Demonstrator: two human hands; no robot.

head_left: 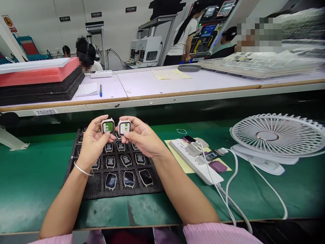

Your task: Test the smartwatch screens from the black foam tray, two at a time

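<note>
One green worktop (33, 189), stretching to either side of the tray. On it, one black foam tray (93, 192), divided into pockets. One white fan (276, 130), well to the right of the tray. One yellow sheet (169, 146), just right of the tray, and on that one white power strip (203, 172), laid at a slant with white cables running off.

In the tray, three watches (129, 179) along the nearest row, all with dark screens; four along the next, with white lines of text on black. Cannot count the farther rows surely, because of the hands. Above the far part of the tray, two more watches, side by side and nearly upright: a left watch (107, 126) and a right watch (124, 128). Pale cases, rounded corners, dark borders, lit screens with a white grid partly filled in green; far more green on the left watch than on the right.

Left fingers (105, 138): closed to the width of the left watch, gripping it by its edges. Right fingers (132, 136): closed likewise on the right watch, with the thumb at its lower edge.
</note>
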